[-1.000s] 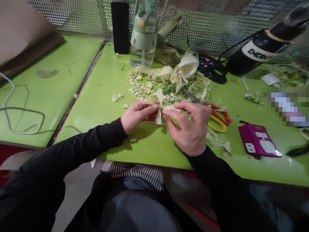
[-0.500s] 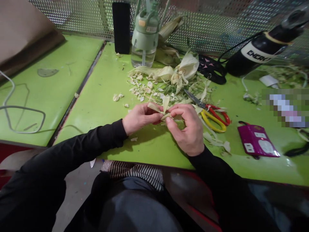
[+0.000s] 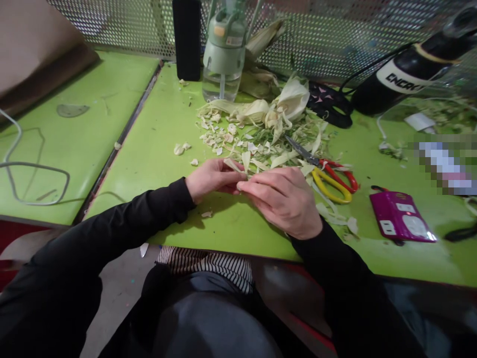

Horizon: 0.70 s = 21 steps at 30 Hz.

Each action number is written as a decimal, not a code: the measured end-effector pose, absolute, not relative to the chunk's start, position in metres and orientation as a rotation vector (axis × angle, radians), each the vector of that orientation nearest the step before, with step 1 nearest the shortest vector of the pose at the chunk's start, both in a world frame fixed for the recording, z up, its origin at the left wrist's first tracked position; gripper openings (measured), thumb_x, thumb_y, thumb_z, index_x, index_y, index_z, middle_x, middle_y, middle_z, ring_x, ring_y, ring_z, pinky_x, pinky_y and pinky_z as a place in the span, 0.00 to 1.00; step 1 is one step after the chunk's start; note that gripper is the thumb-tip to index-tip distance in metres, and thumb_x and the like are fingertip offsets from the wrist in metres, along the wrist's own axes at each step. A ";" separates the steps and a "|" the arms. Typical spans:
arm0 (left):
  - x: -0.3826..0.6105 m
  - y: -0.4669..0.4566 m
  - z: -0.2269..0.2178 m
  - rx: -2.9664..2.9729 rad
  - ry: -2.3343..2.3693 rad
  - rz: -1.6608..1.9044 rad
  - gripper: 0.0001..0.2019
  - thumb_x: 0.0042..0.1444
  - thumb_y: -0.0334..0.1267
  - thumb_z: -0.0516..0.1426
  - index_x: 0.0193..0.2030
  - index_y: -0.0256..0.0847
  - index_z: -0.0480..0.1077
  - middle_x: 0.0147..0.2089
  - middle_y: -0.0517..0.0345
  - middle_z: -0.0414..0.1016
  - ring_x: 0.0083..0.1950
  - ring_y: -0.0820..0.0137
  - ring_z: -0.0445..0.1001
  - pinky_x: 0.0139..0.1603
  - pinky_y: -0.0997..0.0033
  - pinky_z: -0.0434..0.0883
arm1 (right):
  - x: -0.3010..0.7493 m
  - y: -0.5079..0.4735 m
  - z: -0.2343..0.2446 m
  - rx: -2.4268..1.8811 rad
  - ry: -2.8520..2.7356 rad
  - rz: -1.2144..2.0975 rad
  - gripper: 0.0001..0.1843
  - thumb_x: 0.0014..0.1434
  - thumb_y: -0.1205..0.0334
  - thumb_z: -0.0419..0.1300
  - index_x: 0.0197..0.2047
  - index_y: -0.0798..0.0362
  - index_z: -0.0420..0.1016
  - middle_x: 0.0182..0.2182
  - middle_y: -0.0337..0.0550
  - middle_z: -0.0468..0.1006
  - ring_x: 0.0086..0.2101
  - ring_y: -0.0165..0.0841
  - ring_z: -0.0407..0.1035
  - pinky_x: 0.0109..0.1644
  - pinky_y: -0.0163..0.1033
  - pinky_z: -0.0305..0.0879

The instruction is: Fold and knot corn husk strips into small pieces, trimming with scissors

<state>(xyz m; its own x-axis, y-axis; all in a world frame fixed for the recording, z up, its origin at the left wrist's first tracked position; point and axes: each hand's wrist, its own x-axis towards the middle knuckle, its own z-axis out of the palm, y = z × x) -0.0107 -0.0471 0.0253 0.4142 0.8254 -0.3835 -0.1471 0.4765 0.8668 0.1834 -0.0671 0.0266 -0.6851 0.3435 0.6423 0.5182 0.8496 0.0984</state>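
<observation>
One word legible
"ENERG", ending unclear, in black capitals on the white band of the black cylindrical bottle; the pale-green plastic bottle's sticker is unreadable.

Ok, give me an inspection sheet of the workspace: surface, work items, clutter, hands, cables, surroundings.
Surface: green table, dark seam toward the left.
Work items: pale husk strips at the fingers; scissors lying beyond the right hand.
Clutter: scrap pile ahead of the hands; purple socket block to the right.
Hands: left hand pinches the strips; right fingertips meet there, their grip partly hidden.
Cables: grey cable at far left; white plug with cord at right; none seen at the hands.
Surroundings: perforated screen behind; clear-based bottle and black bottle before it.
</observation>
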 end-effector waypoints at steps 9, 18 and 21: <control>-0.011 -0.048 0.021 0.924 0.926 0.699 0.06 0.55 0.22 0.62 0.34 0.33 0.69 0.23 0.68 0.71 0.23 0.83 0.68 0.27 0.82 0.65 | 0.181 -0.071 0.024 -0.518 -2.565 -0.406 0.11 0.66 0.72 0.56 0.46 0.53 0.78 0.38 0.42 0.83 0.38 0.34 0.72 0.42 0.41 0.70; -0.016 -0.044 0.030 1.067 0.808 0.681 0.03 0.57 0.23 0.60 0.37 0.32 0.71 0.27 0.64 0.73 0.26 0.82 0.69 0.31 0.79 0.69 | 0.179 -0.070 0.027 -0.963 -2.052 0.413 0.02 0.63 0.63 0.64 0.37 0.48 0.75 0.41 0.42 0.78 0.42 0.35 0.74 0.46 0.43 0.72; -0.017 -0.044 0.028 1.097 0.771 0.716 0.04 0.57 0.24 0.60 0.37 0.33 0.70 0.25 0.66 0.70 0.25 0.82 0.68 0.30 0.80 0.68 | 0.176 -0.072 0.027 -1.023 -1.920 0.591 0.03 0.62 0.63 0.64 0.35 0.48 0.74 0.38 0.40 0.75 0.38 0.32 0.72 0.42 0.39 0.71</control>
